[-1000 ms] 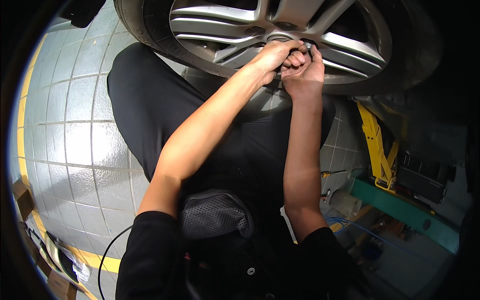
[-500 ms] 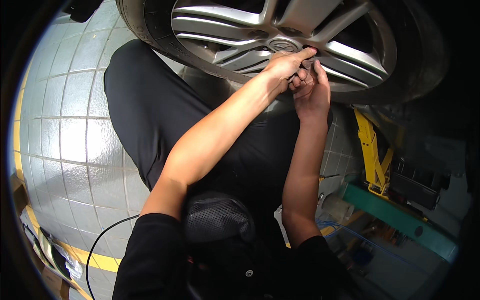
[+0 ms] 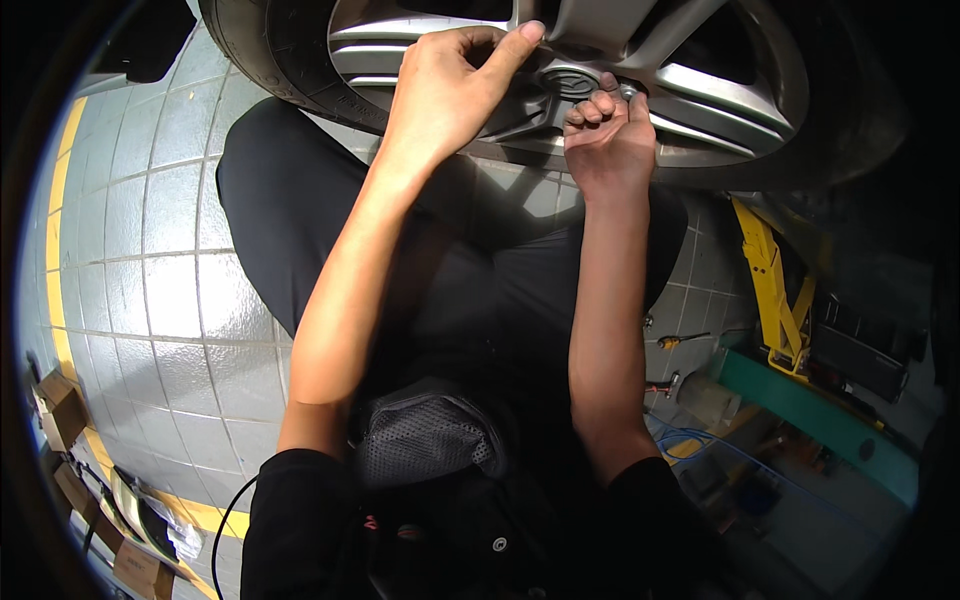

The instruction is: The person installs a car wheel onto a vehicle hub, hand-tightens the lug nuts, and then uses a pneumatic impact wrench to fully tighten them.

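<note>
Sm. silver metal fastener (image 3: 628, 91): at R hand (image 3: 610, 125) fingertips, near ctr. of grey multi-spoke metal wheel (image 3: 600, 28). Prob. light, rigid, slippery; pinch sides. R fingers curled, grip can't tell; L hand (image 3: 455, 85) thumb toward index, hold can't tell.

From here I watch the left hand (image 3: 445, 98) before the silver wheel (image 3: 602, 28), the right hand (image 3: 612, 148) curled near its centre cap (image 3: 568, 82).

a silver spoked wheel (image 3: 597, 35) sits in a black tire (image 3: 272, 65), partly shadowed.
</note>
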Motion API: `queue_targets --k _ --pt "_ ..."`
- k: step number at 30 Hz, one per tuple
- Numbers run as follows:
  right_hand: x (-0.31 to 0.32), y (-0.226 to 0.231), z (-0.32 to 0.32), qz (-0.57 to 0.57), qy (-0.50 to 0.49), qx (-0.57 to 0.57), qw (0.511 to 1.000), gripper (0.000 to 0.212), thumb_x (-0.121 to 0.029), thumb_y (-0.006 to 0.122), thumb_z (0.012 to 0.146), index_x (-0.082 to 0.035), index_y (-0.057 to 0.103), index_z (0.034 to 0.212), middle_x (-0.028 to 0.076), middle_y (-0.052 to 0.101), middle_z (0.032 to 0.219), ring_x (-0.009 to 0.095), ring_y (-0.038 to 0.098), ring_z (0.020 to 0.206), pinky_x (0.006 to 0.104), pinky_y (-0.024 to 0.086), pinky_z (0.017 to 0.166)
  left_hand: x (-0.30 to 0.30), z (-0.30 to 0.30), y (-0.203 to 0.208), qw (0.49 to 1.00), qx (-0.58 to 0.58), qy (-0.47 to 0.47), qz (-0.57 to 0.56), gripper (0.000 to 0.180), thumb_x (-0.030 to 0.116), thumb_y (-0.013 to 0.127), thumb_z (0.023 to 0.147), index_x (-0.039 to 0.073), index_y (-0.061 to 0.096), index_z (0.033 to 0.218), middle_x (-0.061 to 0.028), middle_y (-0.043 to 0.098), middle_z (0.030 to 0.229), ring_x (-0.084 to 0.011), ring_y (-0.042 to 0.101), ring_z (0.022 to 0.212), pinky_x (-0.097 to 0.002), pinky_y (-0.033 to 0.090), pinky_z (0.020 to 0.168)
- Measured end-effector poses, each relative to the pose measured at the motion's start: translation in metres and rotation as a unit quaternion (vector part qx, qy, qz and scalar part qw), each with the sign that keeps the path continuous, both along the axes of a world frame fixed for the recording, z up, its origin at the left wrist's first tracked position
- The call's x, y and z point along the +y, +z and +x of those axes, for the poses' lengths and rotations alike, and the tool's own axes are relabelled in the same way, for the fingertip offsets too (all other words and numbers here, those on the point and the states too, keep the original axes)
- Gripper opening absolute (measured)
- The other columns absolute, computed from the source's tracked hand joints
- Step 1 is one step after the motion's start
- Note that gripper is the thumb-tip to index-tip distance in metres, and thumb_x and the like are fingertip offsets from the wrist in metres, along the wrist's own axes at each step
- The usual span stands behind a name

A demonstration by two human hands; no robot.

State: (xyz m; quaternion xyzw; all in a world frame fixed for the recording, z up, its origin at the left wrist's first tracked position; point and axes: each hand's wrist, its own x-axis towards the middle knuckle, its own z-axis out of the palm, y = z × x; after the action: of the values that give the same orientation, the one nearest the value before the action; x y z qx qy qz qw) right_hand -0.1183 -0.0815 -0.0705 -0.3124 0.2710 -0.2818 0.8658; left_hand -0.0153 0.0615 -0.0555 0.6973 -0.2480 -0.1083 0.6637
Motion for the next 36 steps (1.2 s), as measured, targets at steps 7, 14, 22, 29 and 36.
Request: queue_targets --k 7,14,22,29,36 --pt "0.0 0.008 0.005 0.035 -0.075 0.089 0.993 0.036 -0.038 0.042 0.094 -0.004 0.051 0.087 0.0 0.043 0.063 0.015 0.044 0.064 0.0285 0.041 0.067 -0.001 0.013 -0.029 0.994 -0.032 0.076 -0.071 0.043 0.031 0.072 0.08 -0.005 0.062 0.102 -0.0024 0.062 0.061 -0.0054 0.054 0.058 -0.0206 0.044 0.059" --pt "0.007 0.021 0.005 0.103 -0.038 0.031 0.993 0.028 -0.028 0.039 0.095 -0.002 0.051 0.094 0.001 0.046 0.066 0.015 0.046 0.065 0.0288 0.043 0.067 0.003 0.007 -0.024 0.995 -0.043 0.053 -0.069 0.036 0.023 0.073 0.079 0.003 0.064 0.107 -0.0071 0.07 0.073 -0.0089 0.064 0.07 -0.0232 0.049 0.07" --pt "-0.009 0.003 0.0 0.13 0.07 -0.067 0.987 0.029 -0.031 0.038 0.095 -0.007 0.048 0.082 -0.001 0.044 0.06 0.014 0.045 0.06 0.0271 0.04 0.061 0.005 0.007 -0.024 0.995 -0.041 0.048 -0.074 0.03 0.021 0.072 0.079 0.007 0.066 0.105 -0.0076 0.07 0.076 -0.0101 0.065 0.068 -0.024 0.049 0.069" --pt "-0.006 0.008 0.003 0.057 -0.037 0.052 0.996 0.027 -0.028 0.039 0.095 -0.009 0.048 0.079 -0.003 0.041 0.058 0.013 0.043 0.058 0.0292 0.04 0.062 0.004 0.006 -0.021 0.996 -0.034 0.051 -0.062 0.031 0.02 0.072 0.078 0.007 0.066 0.105 -0.0075 0.07 0.076 -0.0102 0.065 0.068 -0.0244 0.049 0.07" --pt "0.005 0.017 0.008 0.065 -0.064 0.085 0.992 0.026 -0.028 0.038 0.095 -0.008 0.049 0.084 0.0 0.044 0.065 0.014 0.044 0.064 0.0302 0.042 0.067 0.002 0.005 -0.018 0.997 0.041 0.036 -0.052 0.031 0.024 0.068 0.084 0.005 0.062 0.108 -0.0047 0.065 0.076 -0.0068 0.057 0.065 -0.021 0.045 0.058"
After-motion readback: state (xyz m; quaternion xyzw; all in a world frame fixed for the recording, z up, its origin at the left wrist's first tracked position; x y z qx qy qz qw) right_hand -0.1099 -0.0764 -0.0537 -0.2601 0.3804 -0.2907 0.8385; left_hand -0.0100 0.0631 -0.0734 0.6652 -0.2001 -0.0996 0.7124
